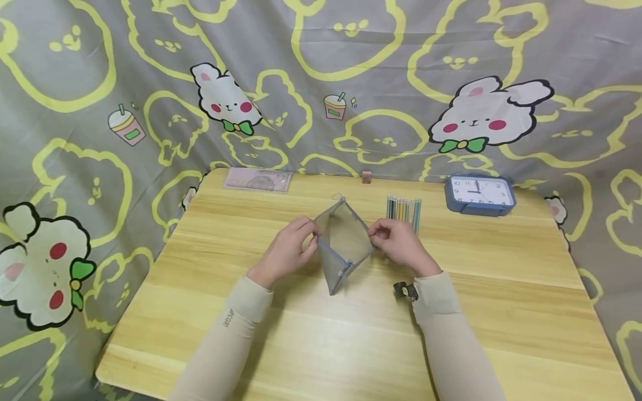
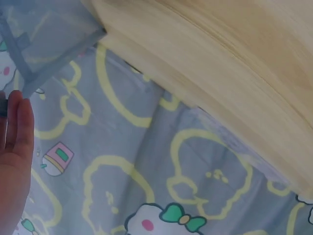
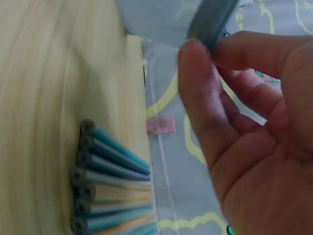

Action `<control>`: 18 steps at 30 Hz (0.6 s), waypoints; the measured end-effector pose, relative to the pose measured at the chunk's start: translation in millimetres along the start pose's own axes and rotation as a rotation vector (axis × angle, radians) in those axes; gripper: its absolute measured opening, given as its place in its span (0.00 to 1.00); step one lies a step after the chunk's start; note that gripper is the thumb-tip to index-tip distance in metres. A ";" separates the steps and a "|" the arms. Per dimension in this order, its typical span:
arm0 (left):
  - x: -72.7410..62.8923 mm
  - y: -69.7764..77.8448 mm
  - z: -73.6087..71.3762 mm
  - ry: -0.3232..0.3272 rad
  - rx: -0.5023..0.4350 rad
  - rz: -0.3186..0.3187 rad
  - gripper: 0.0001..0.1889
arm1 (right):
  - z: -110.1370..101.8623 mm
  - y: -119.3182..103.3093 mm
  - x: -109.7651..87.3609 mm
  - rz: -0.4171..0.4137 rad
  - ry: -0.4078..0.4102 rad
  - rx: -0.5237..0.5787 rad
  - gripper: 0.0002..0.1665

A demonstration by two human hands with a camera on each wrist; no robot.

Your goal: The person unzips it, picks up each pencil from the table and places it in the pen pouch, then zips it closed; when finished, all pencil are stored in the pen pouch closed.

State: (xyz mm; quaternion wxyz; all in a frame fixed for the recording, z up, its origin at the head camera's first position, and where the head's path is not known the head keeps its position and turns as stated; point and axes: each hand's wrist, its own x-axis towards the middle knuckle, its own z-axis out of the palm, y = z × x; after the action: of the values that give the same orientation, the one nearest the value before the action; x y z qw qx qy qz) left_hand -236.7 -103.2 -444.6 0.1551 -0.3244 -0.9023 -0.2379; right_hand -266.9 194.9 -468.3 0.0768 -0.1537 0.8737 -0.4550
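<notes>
A grey see-through mesh zipper pouch [image 1: 333, 266] is spread wide at its mouth, a diamond-shaped gap showing its inside. On one side of the mouth, my left hand [image 1: 288, 250] pinches the edge; on the other, my right hand [image 1: 401, 244] pinches the opposite edge between thumb and finger. The right wrist view shows that thumb and finger on the grey edge strip [image 3: 212, 22]. In the left wrist view, part of the mesh [image 2: 54, 29] appears above the left fingers. Just behind the right hand lies a row of several pencils [image 1: 403, 208], in blue, teal and yellowish colours.
At the back right of the wooden table [image 1: 200, 301] stands a blue clock [image 1: 480, 194]. A flat pink sheet-like packet [image 1: 258, 180] lies at the back left. A small pink block [image 1: 366, 176] sits at the back edge, before a patterned curtain [image 1: 381, 50].
</notes>
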 end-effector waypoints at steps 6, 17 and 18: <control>2.4 4.5 2.4 0.024 -0.040 0.017 0.06 | -25.2 15.9 -5.2 0.034 0.065 -0.057 0.13; -2.3 4.3 0.4 0.054 -0.072 0.008 0.07 | -53.5 50.2 -18.1 0.273 0.252 -0.344 0.24; -2.2 4.2 0.3 0.059 -0.078 0.011 0.07 | -51.3 51.3 -16.4 0.273 0.239 -0.354 0.25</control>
State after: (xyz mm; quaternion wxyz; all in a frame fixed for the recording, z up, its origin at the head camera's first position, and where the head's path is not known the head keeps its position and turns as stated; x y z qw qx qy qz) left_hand -232.3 -101.3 -444.4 0.1703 -0.3281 -0.8855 -0.2815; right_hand -275.7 267.7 -481.0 0.0057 0.0098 0.9553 -0.2954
